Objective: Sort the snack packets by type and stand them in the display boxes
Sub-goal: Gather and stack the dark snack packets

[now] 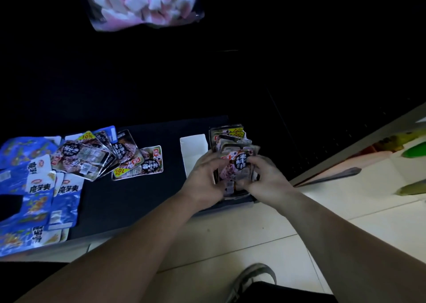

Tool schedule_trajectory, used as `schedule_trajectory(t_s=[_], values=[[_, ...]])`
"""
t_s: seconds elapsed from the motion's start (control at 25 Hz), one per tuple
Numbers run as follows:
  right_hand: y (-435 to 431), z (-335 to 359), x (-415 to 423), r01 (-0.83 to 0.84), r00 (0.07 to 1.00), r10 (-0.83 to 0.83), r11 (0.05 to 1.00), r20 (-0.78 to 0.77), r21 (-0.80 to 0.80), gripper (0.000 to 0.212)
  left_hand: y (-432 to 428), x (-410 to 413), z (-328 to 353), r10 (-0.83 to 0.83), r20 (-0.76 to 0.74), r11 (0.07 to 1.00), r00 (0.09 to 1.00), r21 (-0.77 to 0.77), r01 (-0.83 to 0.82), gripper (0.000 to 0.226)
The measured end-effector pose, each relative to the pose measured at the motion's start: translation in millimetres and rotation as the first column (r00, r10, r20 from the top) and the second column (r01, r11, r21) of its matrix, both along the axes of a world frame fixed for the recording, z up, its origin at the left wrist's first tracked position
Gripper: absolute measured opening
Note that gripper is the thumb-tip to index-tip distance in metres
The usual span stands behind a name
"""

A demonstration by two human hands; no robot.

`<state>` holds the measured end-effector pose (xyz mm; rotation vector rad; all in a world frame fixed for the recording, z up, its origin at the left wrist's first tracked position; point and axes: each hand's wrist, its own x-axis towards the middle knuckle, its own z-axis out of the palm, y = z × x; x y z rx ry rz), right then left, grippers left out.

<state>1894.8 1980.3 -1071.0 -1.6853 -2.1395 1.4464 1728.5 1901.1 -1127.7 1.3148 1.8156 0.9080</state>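
Both hands are working at a box [232, 202] standing at the tabletop's [138, 199] front right corner, its white flap [193, 150] lying open on the left. The left hand [205, 176] and right hand [265, 178] are gripping the front packet [235, 164] by its sides, hiding its lower half; more dark packets are standing behind it in the box. Loose dark packets [92, 155] are lying fanned near the middle, touching a heap of blue packets [39, 194] spilling over the front left corner. A bag [145, 3] of pink and white cubes is sitting well apart at the far edge. The blue packets are showing "魔芋爽", the dark ones a yellow "10%" tag.
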Motion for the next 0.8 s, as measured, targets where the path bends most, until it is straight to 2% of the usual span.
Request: schedule_trajectory(t_s=[0.04, 0.12, 0.2, 0.24, 0.36, 0.44, 0.52, 0.6, 0.64, 0.72, 0.8], values=[[-0.8, 3.3, 2.0, -0.043, 0.999, 0.043, 0.999, 0.032, 0.008, 0.062, -0.6, -1.4, -1.3, 0.026, -0.039, 0.999, 0.999, 0.02, -0.025, 0.044], [-3.2, 12.0, 1.6, -0.086, 0.994, 0.077, 0.99, 0.077, 0.111, 0.05, 1.0, -2.8, -0.1, 0.08, -0.036, 0.995, 0.996, 0.055, -0.078, 0.035], [-8.1, 19.7, -2.0, -0.059, 0.996, 0.043, 0.972, 0.076, 0.227, 0.04, 2.2, -1.7, 1.0, 0.1, -0.055, 0.993, 0.994, 0.07, -0.096, 0.029], [-10.9, 21.2, -3.7, -0.03, 0.998, 0.02, 0.981, 0.053, 0.19, 0.037, 2.1, -1.1, 1.5, 0.118, -0.066, 0.991, 0.991, 0.078, -0.112, 0.028], [-26.2, 16.3, -9.4, 0.095, 0.995, -0.1, 0.985, -0.026, -0.143, 0.007, -3.6, -0.3, 4.2, 0.166, -0.029, 0.983, 0.986, 0.08, -0.163, 0.022], [-25.2, -0.5, -5.6, 0.19, 0.978, -0.206, 0.945, -0.033, -0.267, 0.027, -12.5, 6.3, 0.6, 0.065, 0.043, 0.997, 0.997, 0.033, -0.066, 0.024], [-16.2, -15.3, -3.2, 0.243, 0.966, -0.258, 0.93, -0.019, -0.278, 0.053, -22.3, 12.0, -8.6, -0.046, -0.074, 0.999, 0.996, 0.024, 0.048, 0.032], [-5.6, -24.7, -3.9, 0.281, 0.954, -0.299, 0.919, -0.025, -0.278, 0.076, -28.4, 12.8, -20.8, -0.035, -0.219, 0.998, 0.975, 0.04, 0.045, 0.037], [-1.1, -27.3, -4.6, 0.296, 0.946, -0.321, 0.908, -0.037, -0.295, 0.085, -30.9, 13.5, -23.7, -0.023, -0.22, 1.0, 0.975, 0.007, 0.025, 0.036], [3.1, -31.9, -8.0, 0.289, 0.94, -0.334, 0.885, -0.067, -0.364, 0.1, -34.5, 18.4, -21.8, -0.055, -0.086, 0.996, 0.995, -0.069, 0.049, 0.035], [5.8, -33.5, -10.9, 0.252, 0.941, -0.325, 0.863, -0.098, -0.438, 0.11, -33.6, 24.3, -15.1, -0.081, 0.0, 0.994, 0.997, -0.076, 0.08, 0.038]])
